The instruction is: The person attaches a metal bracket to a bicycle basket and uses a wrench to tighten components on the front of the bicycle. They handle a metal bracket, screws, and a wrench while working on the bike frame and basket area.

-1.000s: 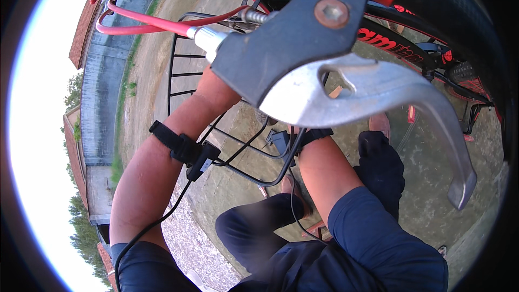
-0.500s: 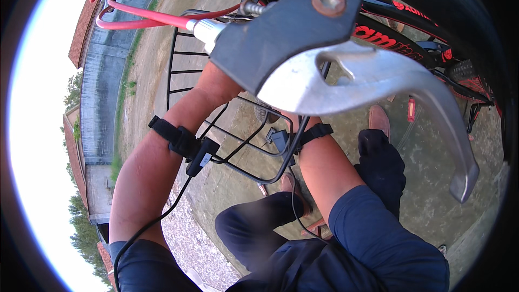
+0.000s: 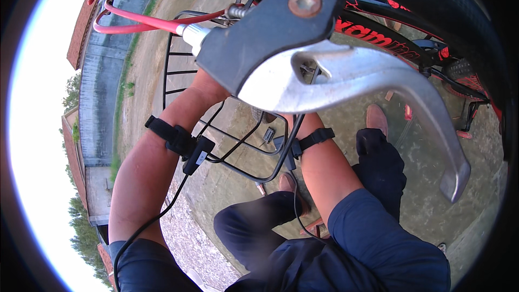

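Observation:
A large silver brake lever (image 3: 335, 81) on a dark bracket (image 3: 270, 27), with bolts, fills the upper middle of the head view, close to the camera. Red cables (image 3: 132, 21) run from its silver adjuster (image 3: 192, 37). My left hand (image 3: 208, 84) is under the bracket, its fingers hidden. My right hand (image 3: 293, 120) is mostly hidden behind the lever, so I cannot tell what either holds. Both hands are near a black wire basket (image 3: 243, 173) below the lever. Both wrists wear black straps with small wired devices (image 3: 197, 156).
A black and red bicycle frame (image 3: 378, 38) and dark tyre (image 3: 459, 78) are at the right. My feet (image 3: 377, 119) are on a concrete floor below. A small red object (image 3: 408, 111) lies on it. A grey wall (image 3: 100, 108), trees and roofs are at the left.
The lever and bracket have shifted up and left in the picture, uncovering more of the bicycle frame. My forearms have moved slightly, the left hand a little leftward under the bracket.

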Tool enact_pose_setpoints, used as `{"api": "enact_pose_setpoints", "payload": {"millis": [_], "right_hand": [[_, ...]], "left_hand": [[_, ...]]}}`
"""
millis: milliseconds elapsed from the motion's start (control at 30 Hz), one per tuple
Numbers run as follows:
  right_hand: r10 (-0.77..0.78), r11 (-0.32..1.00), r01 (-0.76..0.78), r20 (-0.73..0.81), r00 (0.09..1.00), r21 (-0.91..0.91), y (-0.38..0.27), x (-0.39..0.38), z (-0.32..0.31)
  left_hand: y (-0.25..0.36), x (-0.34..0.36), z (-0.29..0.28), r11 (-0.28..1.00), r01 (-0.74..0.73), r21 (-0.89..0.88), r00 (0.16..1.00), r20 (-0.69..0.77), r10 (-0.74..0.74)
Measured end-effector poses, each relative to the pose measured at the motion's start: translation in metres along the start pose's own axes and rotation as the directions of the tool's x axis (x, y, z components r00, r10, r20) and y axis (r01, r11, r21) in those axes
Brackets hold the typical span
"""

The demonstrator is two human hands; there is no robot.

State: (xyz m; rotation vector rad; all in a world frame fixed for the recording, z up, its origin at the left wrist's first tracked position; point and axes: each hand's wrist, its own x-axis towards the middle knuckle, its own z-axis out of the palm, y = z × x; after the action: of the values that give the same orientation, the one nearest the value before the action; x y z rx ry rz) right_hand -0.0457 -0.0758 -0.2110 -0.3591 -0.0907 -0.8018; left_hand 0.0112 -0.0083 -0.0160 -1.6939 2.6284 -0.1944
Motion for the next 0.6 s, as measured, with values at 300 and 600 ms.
{"api": "enact_pose_setpoints", "payload": {"millis": [300, 600], "right_hand": [[-0.022, 1.0, 0.021, 0.027, 0.999, 0.014, -0.003, -0.007, 0.007], [-0.032, 0.999, 0.029, 0.059, 0.998, 0.044, -0.006, -0.02, 0.01]], "left_hand": [[0.014, 0.023, -0.034, 0.888, 0.453, -0.081, 0.806, 0.462, -0.369], [0.016, 0.015, -0.02, 0.912, 0.409, 0.013, 0.838, 0.391, -0.381]]}}
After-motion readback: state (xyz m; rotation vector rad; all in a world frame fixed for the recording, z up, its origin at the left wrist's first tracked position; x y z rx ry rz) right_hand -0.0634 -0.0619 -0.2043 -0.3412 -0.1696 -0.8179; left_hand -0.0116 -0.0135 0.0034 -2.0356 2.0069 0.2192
